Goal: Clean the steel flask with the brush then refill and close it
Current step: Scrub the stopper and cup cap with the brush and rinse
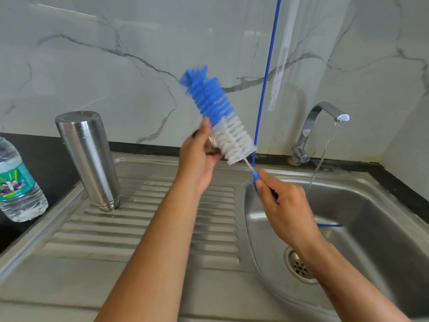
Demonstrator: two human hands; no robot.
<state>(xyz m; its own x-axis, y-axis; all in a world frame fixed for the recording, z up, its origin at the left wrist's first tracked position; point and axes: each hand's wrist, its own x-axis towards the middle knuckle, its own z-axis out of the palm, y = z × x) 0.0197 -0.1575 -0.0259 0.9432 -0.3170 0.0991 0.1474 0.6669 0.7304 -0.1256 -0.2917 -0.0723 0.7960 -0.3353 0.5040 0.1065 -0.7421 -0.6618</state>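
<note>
Tap (325, 122) running, and my left hand (197, 159) grips the small steel cap (212, 145) while my right hand (285, 205) pinches the brush (220, 112) by its blue handle, bristles pressed against the cap. The risk, I reckon: that wet cap could slip from my fingers and clatter into the sink (371, 228), or the springy bristles could flick water over the wall. The flask (88, 159) stands upside down on the draining board, left of my hands, with the water bottle (18, 182) beyond. Both forearms reach forward, left wrist raised, right hand lower over the basin, brush angled up-left.
</note>
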